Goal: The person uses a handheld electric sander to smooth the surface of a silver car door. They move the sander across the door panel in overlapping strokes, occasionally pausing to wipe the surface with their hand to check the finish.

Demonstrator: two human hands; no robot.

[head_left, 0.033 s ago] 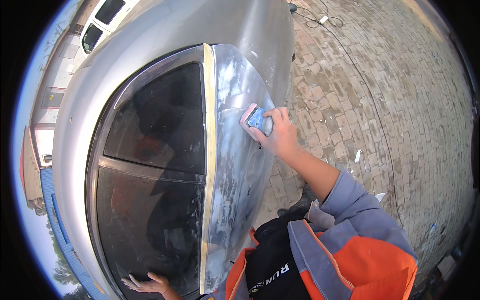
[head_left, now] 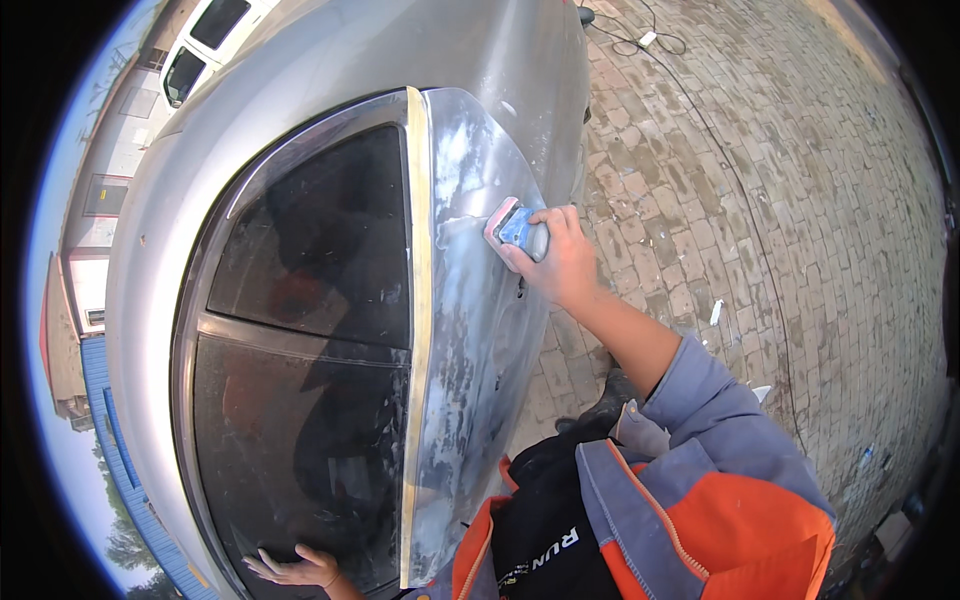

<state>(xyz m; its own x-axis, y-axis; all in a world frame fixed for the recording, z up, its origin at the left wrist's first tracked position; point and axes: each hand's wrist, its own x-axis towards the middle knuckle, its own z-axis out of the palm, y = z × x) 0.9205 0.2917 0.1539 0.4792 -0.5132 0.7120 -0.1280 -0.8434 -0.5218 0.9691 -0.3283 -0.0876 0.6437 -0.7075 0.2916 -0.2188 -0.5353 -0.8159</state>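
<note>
My right hand (head_left: pixel 567 262) is closed around a sanding block (head_left: pixel 521 229) with a blue and grey grip and a pinkish pad edge. The block's pad lies against the upper part of the grey car door (head_left: pixel 470 300), whose surface is patchy with whitish and dark areas. Down at the lower left, my left hand (head_left: pixel 295 568) has its fingers spread beside the dark side window (head_left: pixel 300 430); it holds nothing. A strip of pale yellow masking tape (head_left: pixel 417 300) runs along the edge between window and door panel.
The car's silver roof (head_left: pixel 150 290) curves away on the left. Brick paving (head_left: pixel 680 220) lies to the right, with a black cable (head_left: pixel 735 175) across it and a white plug block (head_left: pixel 648 39). Scraps of litter (head_left: pixel 716 312) dot the bricks. A white vehicle (head_left: pixel 205 45) stands beyond.
My right hand and the sanding block have shifted slightly to the right on the door panel. The left hand stays where it was.
</note>
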